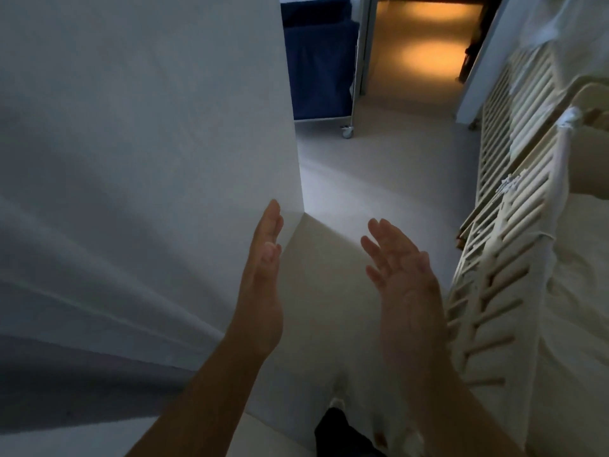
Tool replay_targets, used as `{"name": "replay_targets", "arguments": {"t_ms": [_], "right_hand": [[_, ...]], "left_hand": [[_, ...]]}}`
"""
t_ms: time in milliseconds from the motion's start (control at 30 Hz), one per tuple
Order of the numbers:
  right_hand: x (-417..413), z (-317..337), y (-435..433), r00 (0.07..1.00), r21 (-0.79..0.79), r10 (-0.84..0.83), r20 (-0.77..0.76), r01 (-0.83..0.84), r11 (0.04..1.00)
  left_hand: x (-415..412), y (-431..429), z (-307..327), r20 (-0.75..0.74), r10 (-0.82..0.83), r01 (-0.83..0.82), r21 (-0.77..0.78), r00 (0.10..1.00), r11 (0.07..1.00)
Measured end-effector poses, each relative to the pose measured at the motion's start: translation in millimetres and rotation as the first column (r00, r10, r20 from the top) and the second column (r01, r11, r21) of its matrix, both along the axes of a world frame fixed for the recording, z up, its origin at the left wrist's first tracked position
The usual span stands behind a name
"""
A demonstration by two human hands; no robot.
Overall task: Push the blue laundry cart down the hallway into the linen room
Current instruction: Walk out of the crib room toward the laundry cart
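Observation:
The blue laundry cart stands far ahead at the top of the view, half hidden behind a white wall corner; its fabric body, metal frame and one caster show. My left hand is raised edge-on beside that wall corner, fingers straight, holding nothing. My right hand is held out in front of me with fingers spread, also holding nothing. Both hands are well short of the cart and touch nothing.
A large white wall fills the left. Cream slatted frames and white linen line the right side. Pale floor runs between them toward a doorway with an orange-lit corridor floor beyond.

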State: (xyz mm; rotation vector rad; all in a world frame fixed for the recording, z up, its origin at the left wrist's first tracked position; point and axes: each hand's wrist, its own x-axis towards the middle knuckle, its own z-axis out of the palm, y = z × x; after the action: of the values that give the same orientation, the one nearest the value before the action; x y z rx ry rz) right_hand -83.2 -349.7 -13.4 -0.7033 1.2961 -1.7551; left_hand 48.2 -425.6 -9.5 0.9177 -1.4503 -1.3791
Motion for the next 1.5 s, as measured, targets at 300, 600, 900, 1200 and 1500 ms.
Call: {"name": "replay_targets", "arguments": {"t_ms": [300, 600, 900, 1200, 1500], "right_hand": [[-86.8, 0.1, -82.4, 0.996, 0.008, -0.084, -0.034, 0.084, 0.996], [-143.8, -11.0, -128.2, 0.981, 0.041, -0.187, -0.051, 0.189, 0.981], [-199.7, -13.7, -196.0, 0.956, 0.061, -0.282, -0.079, 0.287, 0.956], [-258.5, -2.7, -298.5, 0.935, 0.09, -0.348, -0.066, 0.353, 0.931], [-298.7, 1.7, -390.7, 0.911, 0.071, -0.398, -0.105, 0.406, 0.911]], "left_hand": [[-88.5, -93.1, 2.0, -0.015, -0.062, 0.061, -0.024, 0.998, 0.998], [-144.0, -155.1, -7.3, -0.02, -0.121, 0.121, -0.031, 0.992, 0.992], [-209.3, -244.9, -16.2, -0.062, -0.203, 0.204, 0.009, 0.977, 0.979], [-271.5, -354.8, -16.5, -0.047, -0.271, 0.272, 0.035, 0.962, 0.962], [-325.2, -445.2, -19.8, -0.051, -0.34, 0.342, 0.037, 0.939, 0.939]]}}
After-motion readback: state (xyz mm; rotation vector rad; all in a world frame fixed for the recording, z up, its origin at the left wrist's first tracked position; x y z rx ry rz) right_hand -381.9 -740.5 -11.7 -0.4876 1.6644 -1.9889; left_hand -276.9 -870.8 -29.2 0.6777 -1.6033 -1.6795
